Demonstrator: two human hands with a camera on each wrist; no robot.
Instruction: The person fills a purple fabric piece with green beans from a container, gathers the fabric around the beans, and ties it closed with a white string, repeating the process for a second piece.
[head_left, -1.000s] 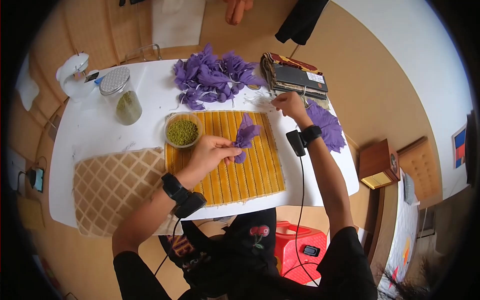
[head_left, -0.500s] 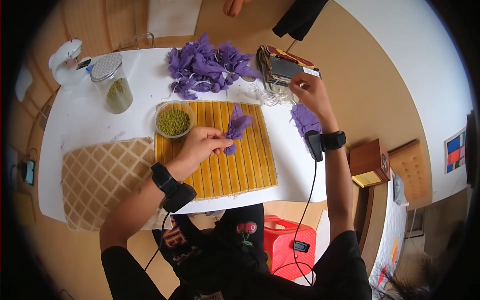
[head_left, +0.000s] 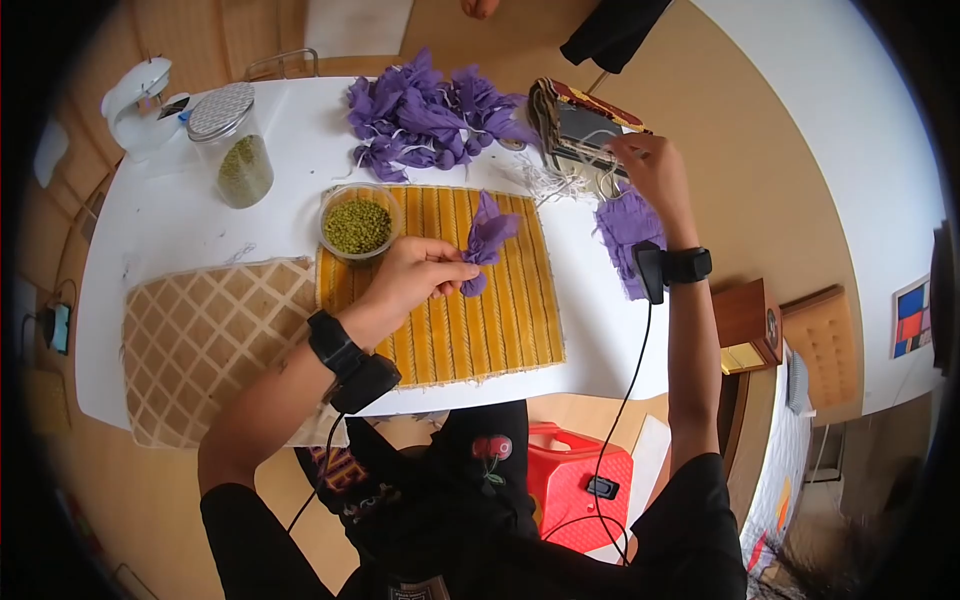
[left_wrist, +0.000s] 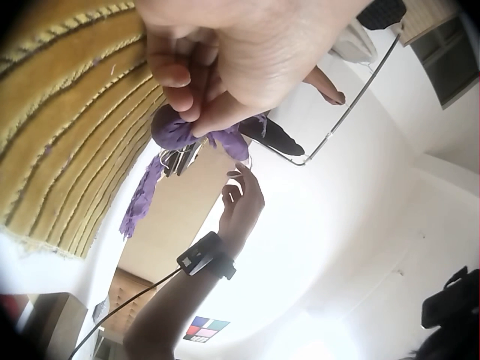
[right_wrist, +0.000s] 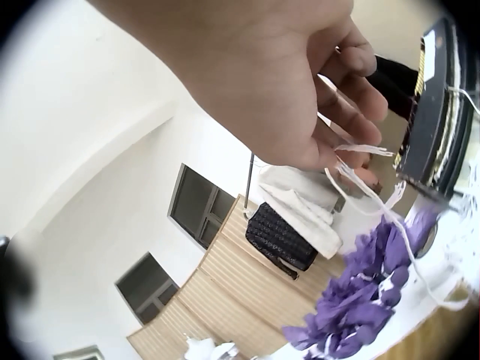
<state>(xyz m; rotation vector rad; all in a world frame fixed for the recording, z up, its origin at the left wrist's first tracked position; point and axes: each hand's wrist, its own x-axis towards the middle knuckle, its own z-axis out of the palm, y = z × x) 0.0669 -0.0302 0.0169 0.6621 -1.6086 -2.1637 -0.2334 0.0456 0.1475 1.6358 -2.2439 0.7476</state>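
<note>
My left hand [head_left: 412, 278] pinches the gathered neck of a small purple cloth bundle [head_left: 490, 235] over a yellow striped cloth [head_left: 505, 335]. In the left wrist view, a rounded purple end [left_wrist: 171, 129] bulges beside the fingertips. Raised at the right, my right hand [head_left: 655, 178] pinches thin white string [right_wrist: 364, 150] between thumb and fingers. A length of it hangs down in the right wrist view. Below that hand lie flat purple cloth pieces [head_left: 622, 235], and a heap of white strings [head_left: 550, 184] is left of them.
A clear tub [head_left: 345, 256] of green beans stands on the striped cloth's corner. Behind are tied purple bundles [head_left: 420, 110] and a dark-covered stack [head_left: 585, 125]. A lidded jar [head_left: 240, 175] stands left, behind a brown lattice-patterned cloth [head_left: 210, 350].
My right hand has moved right and away from the string heap, ending above the flat purple cloth. My left hand keeps its pinch on the bundle. The head view has shifted slightly.
</note>
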